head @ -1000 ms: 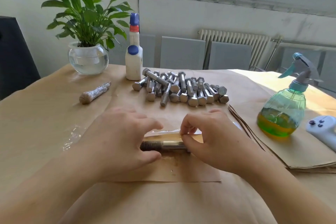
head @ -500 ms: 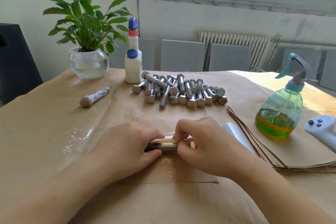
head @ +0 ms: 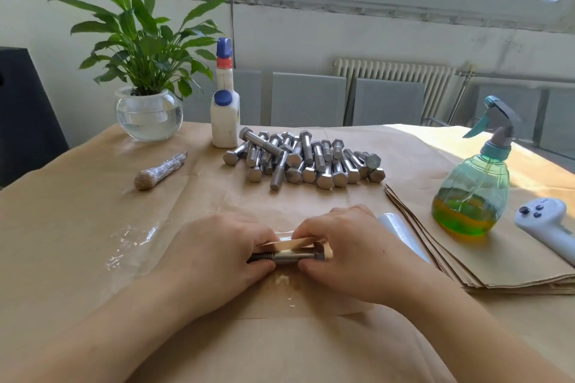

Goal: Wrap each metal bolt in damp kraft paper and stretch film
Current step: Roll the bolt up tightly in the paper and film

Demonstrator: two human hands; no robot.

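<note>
A metal bolt [head: 289, 256] lies crosswise on a damp sheet of kraft paper [head: 298, 298] near the table's front. My left hand [head: 214, 255] pinches its threaded end. My right hand [head: 348, 249] grips the head end and holds the paper's far edge [head: 289, 242] curled up over the bolt. Behind the hands lies a pile of several bare bolts [head: 305, 158]. One wrapped bolt [head: 160, 170] rests at the left. A roll of stretch film [head: 401, 233] pokes out from behind my right hand.
A green spray bottle [head: 473, 193] stands on a stack of kraft sheets [head: 485, 267] at the right, beside a white controller [head: 547, 224]. A white bottle [head: 224, 112] and a potted plant in a glass bowl [head: 147, 112] stand at the back. Crumpled film [head: 130, 242] lies left.
The paper's far edge has been lifted and curled over the bolt. Both hands have closed in on the bolt's ends, and the view has shifted slightly.
</note>
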